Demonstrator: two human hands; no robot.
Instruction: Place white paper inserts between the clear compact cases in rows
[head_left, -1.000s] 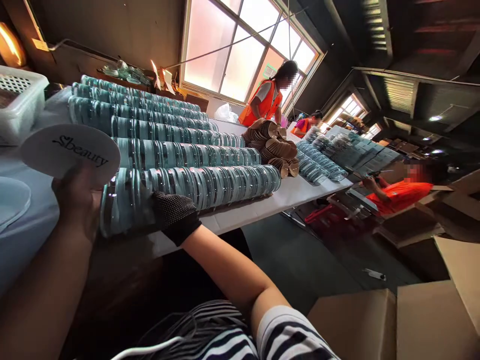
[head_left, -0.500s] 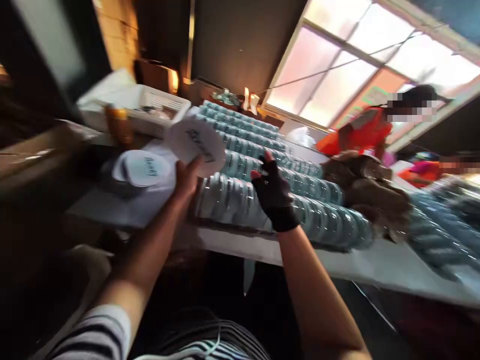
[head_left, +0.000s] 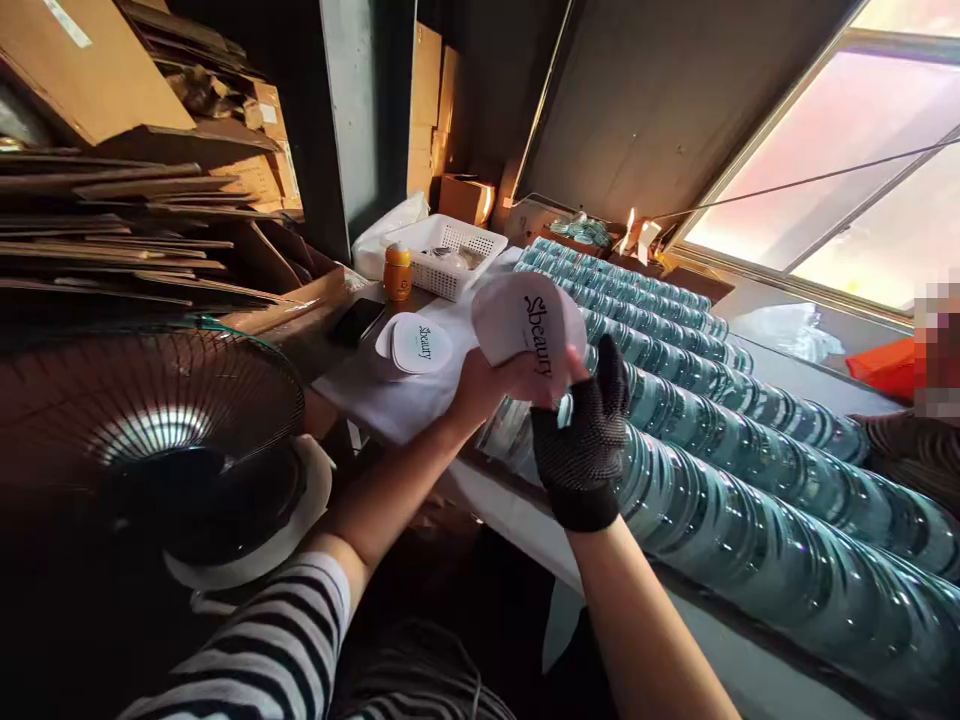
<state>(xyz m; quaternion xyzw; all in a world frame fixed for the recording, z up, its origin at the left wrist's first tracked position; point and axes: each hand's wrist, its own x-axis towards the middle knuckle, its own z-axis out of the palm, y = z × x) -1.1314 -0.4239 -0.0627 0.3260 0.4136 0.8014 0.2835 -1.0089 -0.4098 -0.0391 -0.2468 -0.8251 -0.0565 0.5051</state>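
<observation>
My bare left hand [head_left: 484,385] grips a white, roughly round printed card [head_left: 504,310] with dark lettering, apparently bent; whether it is one sheet or several I cannot tell. At the card's lower right edge is my right hand [head_left: 581,440], in a black glove with some bare fingertips. Its fingers close on that edge, while one gloved finger points up. A pile of similar cards [head_left: 420,345] lies on the white-covered table to the left. Just beyond and right of my hands, long rows of clear, greenish glass-like round pieces [head_left: 712,500] stand on edge, packed together.
A yellow-orange bottle [head_left: 397,272], a dark phone-like object [head_left: 358,322] and a white plastic basket [head_left: 450,270] stand behind the card pile. At left are a fan [head_left: 292,400] and stacked flat cardboard [head_left: 135,230]. Another person's orange clothing [head_left: 881,345] shows at right.
The view has swung left, bringing the fan and cardboard into sight. My right hand has come over to the card in my left hand and now touches its edge; earlier it was apart, fingers spread.
</observation>
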